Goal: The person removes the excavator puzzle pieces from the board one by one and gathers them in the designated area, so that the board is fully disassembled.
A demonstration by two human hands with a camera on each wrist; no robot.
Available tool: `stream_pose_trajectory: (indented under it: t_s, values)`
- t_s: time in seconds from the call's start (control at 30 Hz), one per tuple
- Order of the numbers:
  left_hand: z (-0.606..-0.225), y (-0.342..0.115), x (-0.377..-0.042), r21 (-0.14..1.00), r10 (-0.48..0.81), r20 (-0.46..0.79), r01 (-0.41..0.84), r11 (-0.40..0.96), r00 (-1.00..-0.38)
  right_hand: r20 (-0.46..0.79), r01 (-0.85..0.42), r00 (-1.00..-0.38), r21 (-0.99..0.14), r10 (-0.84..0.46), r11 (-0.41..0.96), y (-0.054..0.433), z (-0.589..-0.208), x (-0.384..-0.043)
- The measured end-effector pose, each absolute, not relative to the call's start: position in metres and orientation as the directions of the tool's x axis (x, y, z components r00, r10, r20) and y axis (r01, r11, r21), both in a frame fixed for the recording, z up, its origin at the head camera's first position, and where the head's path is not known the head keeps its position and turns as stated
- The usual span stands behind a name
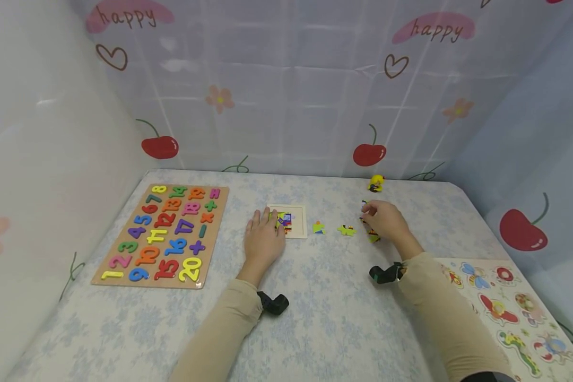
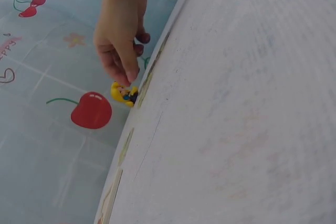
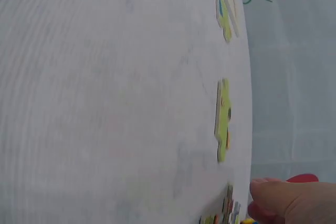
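Note:
In the head view, my left hand (image 1: 263, 239) lies with its fingers extended over the left side of a pale square puzzle tray (image 1: 300, 207). A few colourful pieces (image 1: 285, 220) sit inside the tray by the fingertips. My right hand (image 1: 385, 219) hovers at a small group of puzzle pieces (image 1: 373, 236), fingers bent loosely and partly hiding them. No piece shows between its thumb and fingers in the left wrist view. Between the hands lie two green jigsaw pieces, a nearer-to-tray piece (image 1: 318, 228) and a notched piece (image 1: 347, 230).
A wooden number board (image 1: 205, 265) with coloured numerals lies at the left. Behind the right hand stands a small yellow figurine (image 1: 375, 183). A picture board with insects (image 1: 508, 276) lies at the right, partly beneath the right sleeve. Printed curtains (image 1: 286, 106) border the table.

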State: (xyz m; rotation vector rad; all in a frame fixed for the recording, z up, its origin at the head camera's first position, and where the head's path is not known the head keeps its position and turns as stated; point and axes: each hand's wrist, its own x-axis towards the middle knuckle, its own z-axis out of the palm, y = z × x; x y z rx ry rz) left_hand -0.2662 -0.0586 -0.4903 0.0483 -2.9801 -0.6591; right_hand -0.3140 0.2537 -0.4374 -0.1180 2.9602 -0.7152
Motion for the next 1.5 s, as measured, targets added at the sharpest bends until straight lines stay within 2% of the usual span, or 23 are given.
stream_pose_trajectory:
  t_s: [0.33,0.67,1.17,1.5]
  values:
    - [-0.488,-0.059,-0.264,0.443,-0.054,0.106,-0.002,0.896,-0.993,-0.061,-0.158,-0.973,-0.524,-0.222,0.837,0.179,-0.432,-0.316]
    - [-0.488,-0.059,-0.263,0.429,-0.053,0.11,-0.001,0.903,-0.993,-0.08,-0.254,-0.94,-0.485,-0.331,0.837,0.111,-0.434,-0.321]
    - [-0.483,-0.059,-0.263,0.426,-0.046,0.109,0.005,0.905,-0.993,-0.056,-0.318,-0.923,-0.444,-0.38,0.838,0.087,-0.445,-0.328]
    - [-0.482,-0.059,-0.263,0.433,-0.062,0.106,-0.01,0.902,-0.992,-0.072,-0.266,-0.932,-0.532,-0.356,0.804,0.085,-0.447,-0.33]
